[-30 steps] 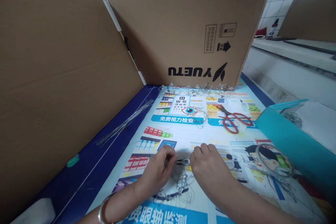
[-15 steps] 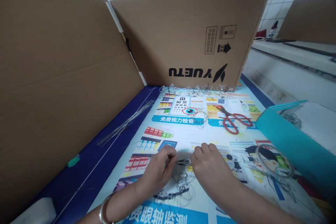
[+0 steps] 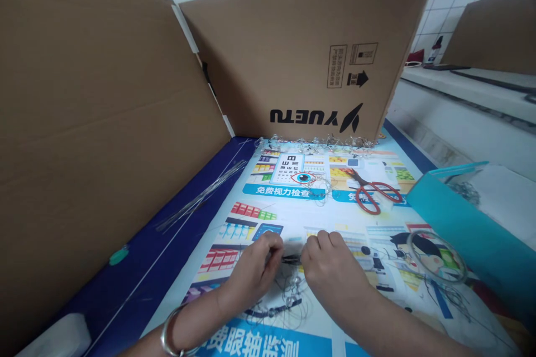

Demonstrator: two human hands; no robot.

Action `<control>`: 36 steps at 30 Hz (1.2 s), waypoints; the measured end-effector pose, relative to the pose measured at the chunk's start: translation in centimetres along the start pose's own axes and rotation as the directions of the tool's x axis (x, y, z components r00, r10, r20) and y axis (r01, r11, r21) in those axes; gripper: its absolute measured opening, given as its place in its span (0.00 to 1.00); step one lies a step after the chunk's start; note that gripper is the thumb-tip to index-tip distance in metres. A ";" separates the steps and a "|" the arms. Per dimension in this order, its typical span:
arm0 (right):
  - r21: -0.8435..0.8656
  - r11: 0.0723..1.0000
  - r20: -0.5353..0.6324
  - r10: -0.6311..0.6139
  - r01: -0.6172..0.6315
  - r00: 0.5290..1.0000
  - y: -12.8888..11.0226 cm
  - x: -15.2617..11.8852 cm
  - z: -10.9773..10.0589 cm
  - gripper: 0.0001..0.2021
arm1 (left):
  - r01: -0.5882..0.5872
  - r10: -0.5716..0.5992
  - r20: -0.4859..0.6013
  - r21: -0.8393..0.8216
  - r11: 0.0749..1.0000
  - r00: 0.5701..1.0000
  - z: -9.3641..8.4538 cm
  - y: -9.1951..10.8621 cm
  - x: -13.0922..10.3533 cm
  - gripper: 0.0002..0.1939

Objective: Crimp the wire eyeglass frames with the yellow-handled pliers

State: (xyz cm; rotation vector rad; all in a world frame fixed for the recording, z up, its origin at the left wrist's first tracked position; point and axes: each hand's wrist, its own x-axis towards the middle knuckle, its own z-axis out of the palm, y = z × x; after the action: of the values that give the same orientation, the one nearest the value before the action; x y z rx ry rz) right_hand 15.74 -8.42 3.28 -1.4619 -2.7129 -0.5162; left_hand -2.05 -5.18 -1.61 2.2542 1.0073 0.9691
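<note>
Low in the middle of the head view, my left hand (image 3: 263,265) and my right hand (image 3: 329,262) face each other above a printed sheet. Both have their fingers pinched together. Between them spans a small bundle of dark, thin wire-like pieces (image 3: 292,259), its ends hidden in the fingers. Just below hang or lie fine wire loops with clear beads (image 3: 293,300), close to both hands; whether they join the bundle is too small to tell.
Red-handled scissors (image 3: 374,194) lie beyond my right hand. A wire coil (image 3: 438,256) and a teal box (image 3: 469,217) are at the right. Straight wires (image 3: 201,198) lie left. Beaded wire pieces (image 3: 318,145) line the base of the cardboard (image 3: 293,56).
My right hand has shifted slightly left, towards my left hand, and the gap between them is a little narrower. Both hands keep their pinch.
</note>
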 end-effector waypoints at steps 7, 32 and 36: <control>-0.066 0.998 -0.075 -0.024 0.019 0.997 -0.7 -0.1 -0.5 0.06 | -0.021 0.021 0.016 0.020 1.000 1.000 0.1 -0.2 0.0 0.05; -0.091 0.995 -0.116 -0.054 0.043 0.992 -0.9 0.1 -0.6 0.06 | -0.076 0.081 0.073 -0.070 0.995 0.994 0.2 -0.5 0.0 0.07; -0.084 0.995 -0.107 -0.056 0.047 0.993 -0.9 -0.1 -0.7 0.05 | -0.066 0.070 0.050 -0.083 0.994 0.996 0.0 -0.5 0.2 0.05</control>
State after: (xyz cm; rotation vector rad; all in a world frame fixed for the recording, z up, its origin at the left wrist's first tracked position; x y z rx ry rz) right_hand 14.98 -9.11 3.64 -1.3409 -2.6804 -0.6957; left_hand -2.14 -4.74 -1.86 2.2472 0.8577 0.9563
